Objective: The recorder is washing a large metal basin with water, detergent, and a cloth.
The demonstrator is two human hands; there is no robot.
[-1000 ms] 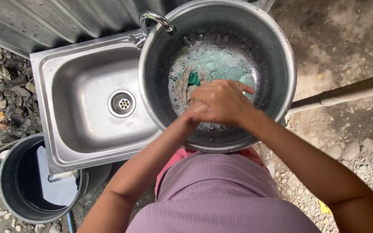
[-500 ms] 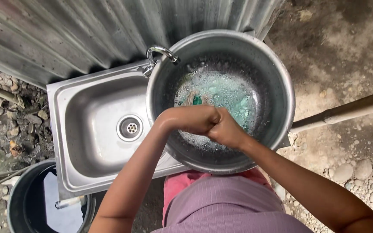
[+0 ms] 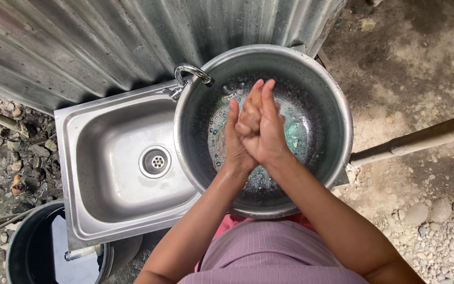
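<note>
Nearest, a lilac shirt (image 3: 269,255) and two forearms reaching up. The left hand (image 3: 233,138) and right hand (image 3: 261,126) are pressed palm to palm, fingers straight and together, holding nothing, wet and poised over a big steel pot (image 3: 342,113). The pot holds shallow soapy, greenish water and sits on the right part of a steel sink (image 3: 106,158), overhanging its edge; with that overhang, a push on the near rim could tip it and spill the water. A dark bucket (image 3: 19,252) of water stands lower left. Behind, a corrugated metal wall (image 3: 106,42); a wooden pole (image 3: 421,139) lies on gravel right. No packages, labels or signs show
</note>
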